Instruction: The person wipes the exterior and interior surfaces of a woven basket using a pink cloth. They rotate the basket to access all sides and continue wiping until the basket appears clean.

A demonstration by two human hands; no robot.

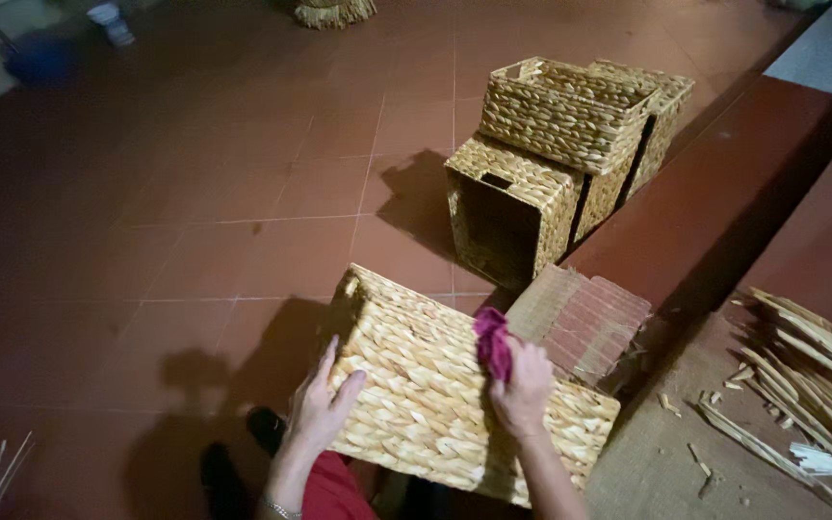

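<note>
A rectangular woven straw basket (426,385) lies bottom-up in front of me, resting against my lap. My left hand (323,403) lies flat on its near left corner, fingers spread. My right hand (522,385) grips a crumpled magenta cloth (493,342) and presses it on the basket's upper right side.
Three more woven baskets (551,144) stand stacked and side by side on the red tiled floor (243,212) ahead. A flat woven mat (585,323) lies just right of my basket. A pile of dried straw strips (811,376) lies at right, beside a raised red ledge (724,193).
</note>
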